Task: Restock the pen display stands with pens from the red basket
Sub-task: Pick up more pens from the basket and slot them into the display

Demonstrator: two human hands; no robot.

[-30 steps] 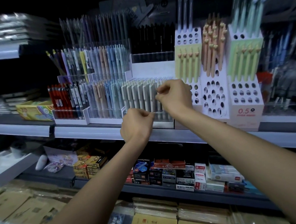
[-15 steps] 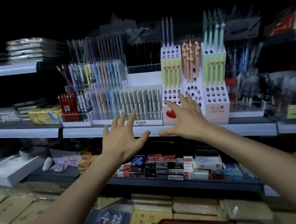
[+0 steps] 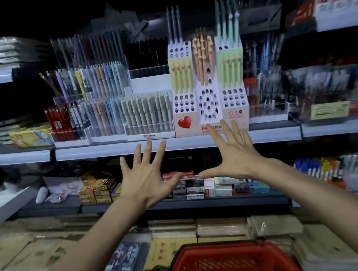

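Both hands are spread flat in the air in front of the shelves, holding nothing. My left hand (image 3: 148, 178) hovers below the clear stand of grey-green pens (image 3: 148, 114). My right hand (image 3: 232, 155) is just under the white tiered pen stand with round holes (image 3: 208, 98), which carries yellow, peach and green pens and has several vacant holes. The red basket (image 3: 225, 267) stands at the bottom centre, below my arms; its contents are not visible.
More clear stands with red, blue and pastel pens (image 3: 91, 116) fill the shelf to the left. The grey shelf edge (image 3: 197, 141) runs just above my fingertips. Small boxes (image 3: 204, 187) line the shelf below, and notebooks (image 3: 172, 250) lie on the lowest tier.
Both hands went from closed at the grey-green pen stand to spread flat, and they have drawn back and down from the shelf. The view has pulled back, bringing the red basket into sight.
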